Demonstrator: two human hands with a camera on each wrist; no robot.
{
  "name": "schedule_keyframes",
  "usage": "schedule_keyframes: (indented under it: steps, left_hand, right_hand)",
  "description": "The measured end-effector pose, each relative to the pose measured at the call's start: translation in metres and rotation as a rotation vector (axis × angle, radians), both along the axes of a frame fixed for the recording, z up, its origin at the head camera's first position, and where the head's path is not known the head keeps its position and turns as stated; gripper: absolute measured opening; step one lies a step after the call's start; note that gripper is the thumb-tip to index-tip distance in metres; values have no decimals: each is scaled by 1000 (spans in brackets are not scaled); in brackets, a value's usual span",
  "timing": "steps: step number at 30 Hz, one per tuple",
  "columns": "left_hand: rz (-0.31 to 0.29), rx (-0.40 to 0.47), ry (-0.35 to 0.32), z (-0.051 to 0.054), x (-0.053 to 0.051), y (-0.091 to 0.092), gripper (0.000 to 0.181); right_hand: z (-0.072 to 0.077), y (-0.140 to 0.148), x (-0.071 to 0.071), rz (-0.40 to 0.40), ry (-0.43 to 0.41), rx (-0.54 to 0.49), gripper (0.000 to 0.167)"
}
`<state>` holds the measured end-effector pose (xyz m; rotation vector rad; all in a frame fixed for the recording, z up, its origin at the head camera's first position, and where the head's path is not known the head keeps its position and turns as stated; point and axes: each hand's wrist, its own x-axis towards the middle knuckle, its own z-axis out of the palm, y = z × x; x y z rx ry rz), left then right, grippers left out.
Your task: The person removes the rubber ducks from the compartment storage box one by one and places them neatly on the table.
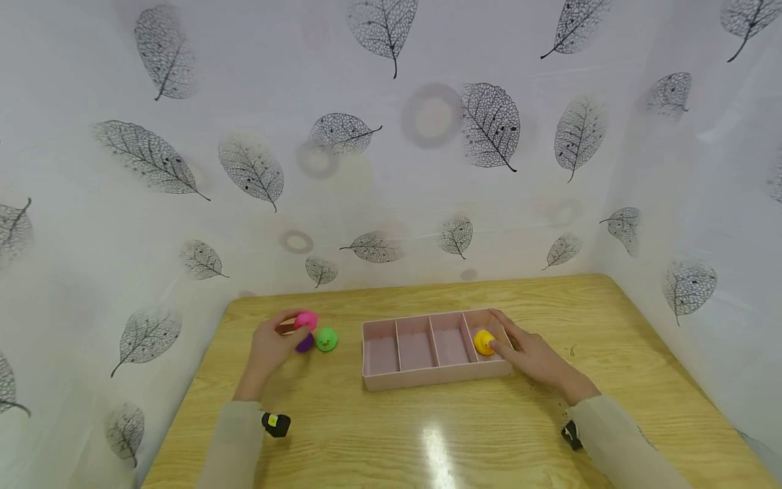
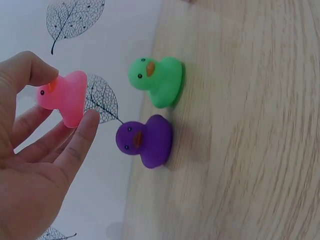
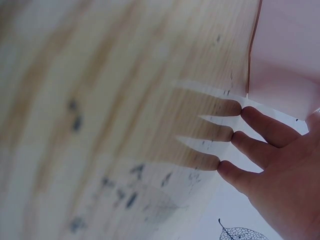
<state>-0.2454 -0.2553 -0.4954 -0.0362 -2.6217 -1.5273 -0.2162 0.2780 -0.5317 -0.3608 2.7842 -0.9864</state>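
My left hand (image 1: 271, 345) pinched small pink toy duck (image 2: 74, 97) between thumb and fingers, raised off wood-grain worktop (image 1: 342, 435). Purple toy duck (image 2: 158, 142) and, just right of it, green toy duck (image 2: 169, 82) stood at worktop's left. My right hand (image 1: 540, 358), well apart, lay at right end of pale-pink rectangular four-compartment tray (image 1: 436, 375), fingers spread, three fingertips on worktop. Thumb reached yellow toy duck (image 1: 482, 341) in rightmost compartment; pressure, couldn't tell.
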Motion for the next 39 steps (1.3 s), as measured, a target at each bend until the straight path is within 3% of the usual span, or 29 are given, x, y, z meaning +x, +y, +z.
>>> schedule_keyframes:
  steps: [10,20,30,39]
  left_hand:
    - [33,-26,23,0,4,-19,44]
    - [51,-21,3,-1,9,-29,46]
    - [105,-77,12,-11,9,-37,43]
    - [136,-94,-42,-16,11,-42,46]
  right_hand:
    - [2,0,1,-1,22,8,77]
    - [1,0,1,-7,15,8,77]
    - [0,1,1,-6,23,4,76]
    - [1,1,2,-1,17,-5,77]
